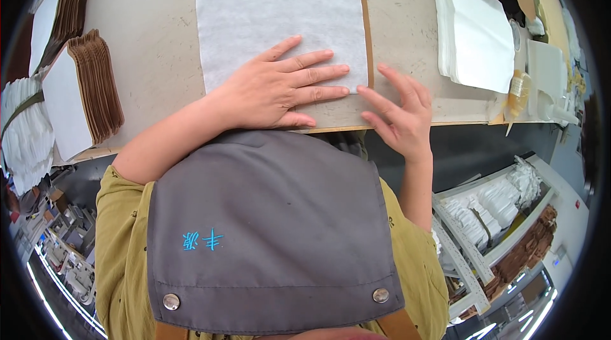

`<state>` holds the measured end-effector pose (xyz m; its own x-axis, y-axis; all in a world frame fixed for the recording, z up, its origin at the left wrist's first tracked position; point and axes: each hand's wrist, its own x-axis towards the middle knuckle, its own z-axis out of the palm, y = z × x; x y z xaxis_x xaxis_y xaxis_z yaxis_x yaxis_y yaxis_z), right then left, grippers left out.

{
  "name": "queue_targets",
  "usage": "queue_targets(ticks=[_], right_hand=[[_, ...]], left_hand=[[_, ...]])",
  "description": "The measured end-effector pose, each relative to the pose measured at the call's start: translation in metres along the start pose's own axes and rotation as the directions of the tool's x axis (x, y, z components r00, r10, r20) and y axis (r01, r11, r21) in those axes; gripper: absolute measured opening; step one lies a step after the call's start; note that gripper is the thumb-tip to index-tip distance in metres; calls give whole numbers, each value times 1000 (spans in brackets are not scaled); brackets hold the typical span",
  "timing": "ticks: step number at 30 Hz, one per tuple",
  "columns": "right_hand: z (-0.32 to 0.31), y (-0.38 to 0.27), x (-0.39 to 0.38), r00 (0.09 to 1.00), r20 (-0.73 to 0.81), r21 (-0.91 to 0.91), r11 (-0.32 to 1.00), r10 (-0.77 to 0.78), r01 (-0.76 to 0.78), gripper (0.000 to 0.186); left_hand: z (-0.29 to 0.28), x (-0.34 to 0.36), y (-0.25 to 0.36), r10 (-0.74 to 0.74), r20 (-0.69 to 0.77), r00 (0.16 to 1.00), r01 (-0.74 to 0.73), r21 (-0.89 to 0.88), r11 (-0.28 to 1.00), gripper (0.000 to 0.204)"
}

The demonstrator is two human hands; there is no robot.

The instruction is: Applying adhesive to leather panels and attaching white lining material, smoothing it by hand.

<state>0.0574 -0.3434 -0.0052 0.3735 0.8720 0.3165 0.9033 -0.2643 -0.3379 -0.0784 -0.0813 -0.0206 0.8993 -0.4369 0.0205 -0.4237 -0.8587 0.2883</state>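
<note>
A white fabric-like sheet (280,9) lies on the grey work surface (153,15), a brown edge showing along its top and right side. My left hand (286,88) rests on its lower part, fingers spread and pointing right, thumb near the front edge. Just past the sheet's lower right corner, my right hand (404,111) is open with curved, separated fingers, the index fingertip beside that corner. Whether that fingertip touches the sheet I cannot tell.
Brown layered stacks with white tops (102,85) and a strapped white bundle (25,136) sit at the left. White sheets (474,28) and a yellowish tool (519,88) are at the right. Below right is a rack (464,263) holding white and brown bundles.
</note>
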Motion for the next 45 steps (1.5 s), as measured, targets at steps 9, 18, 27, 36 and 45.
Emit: queue_targets(ticks=[9,18,27,36,45], right_hand=[[2,3,-1,999,41,-38,999,-24,26,35],[2,5,-2,997,72,-41,998,-37,40,33],[0,5,1,995,97,-21,999,-27,29,38],[10,16,-29,913,-14,662,688,408,-298,76],[11,-12,34,989,-8,196,970,146,-142,90]], left_hand=[[-17,7,-15,16,22,1000,-11,-211,977,75],[-20,56,-93,43,-10,999,-41,141,989,80],[-24,76,-115,98,-55,994,-89,145,985,75],[-37,57,-123,-34,-328,944,49,37,998,66],[-38,-120,-49,-555,-365,748,480,-280,831,48]])
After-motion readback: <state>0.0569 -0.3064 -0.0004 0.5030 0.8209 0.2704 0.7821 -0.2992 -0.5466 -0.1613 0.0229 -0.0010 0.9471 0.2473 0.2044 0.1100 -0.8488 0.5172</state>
